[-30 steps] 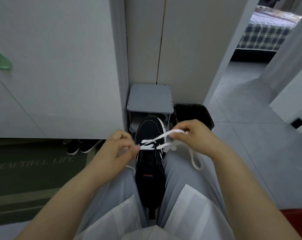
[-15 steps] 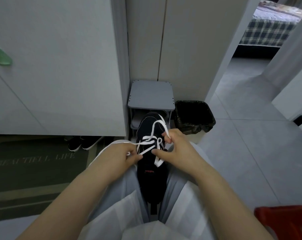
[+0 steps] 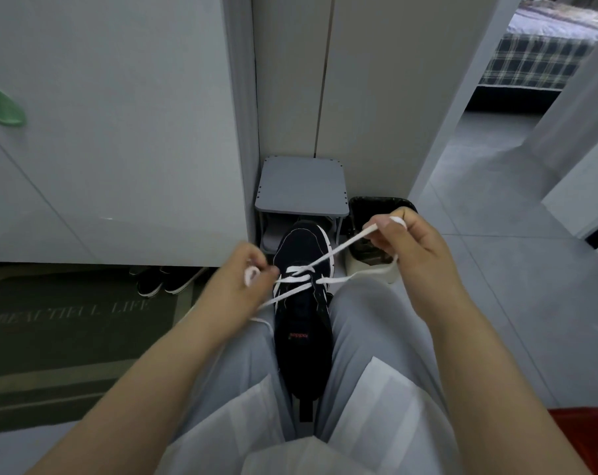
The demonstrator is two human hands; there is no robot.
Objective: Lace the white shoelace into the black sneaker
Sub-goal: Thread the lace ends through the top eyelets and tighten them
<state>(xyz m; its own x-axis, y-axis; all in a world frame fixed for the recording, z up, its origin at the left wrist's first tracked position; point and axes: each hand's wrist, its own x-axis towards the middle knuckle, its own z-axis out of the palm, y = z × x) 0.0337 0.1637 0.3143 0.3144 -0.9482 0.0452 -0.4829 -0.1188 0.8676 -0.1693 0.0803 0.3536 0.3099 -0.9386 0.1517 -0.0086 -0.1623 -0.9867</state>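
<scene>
So, the right hand is curled shut around the white shoelace, with one strand pinched between thumb and fingertips. That strand is pulled taut from the hand down toward 7 o'clock, where it's met by the eyelets. A slack loop is seen hanging off the bottom of the same hand and running back to the shoe.

The left hand is a bit blurred, but the other end of the lace is clearly pinched in its curled fingers, with a small white loop poking out at the knuckles. From there the lace is carried toward 3 o'clock onto the shoe.

The black sneaker is clamped between the knees, toe pointed to 12 o'clock, tongue facing up. A few crossed rows are already laced over the front half, and the hands are held at roughly 10 and 2 o'clock of those rows.

The legs are covered by light grey trousers, with a white shirt hem laid over the lap.

Further out, a small grey stool is parked at 12 o'clock of the toe, and a black bin is set just beside it at its 3 o'clock, partly hidden by the right hand. A green doormat is spread at 9 o'clock, with a pair of dark shoes tucked under the white cabinet above it.
</scene>
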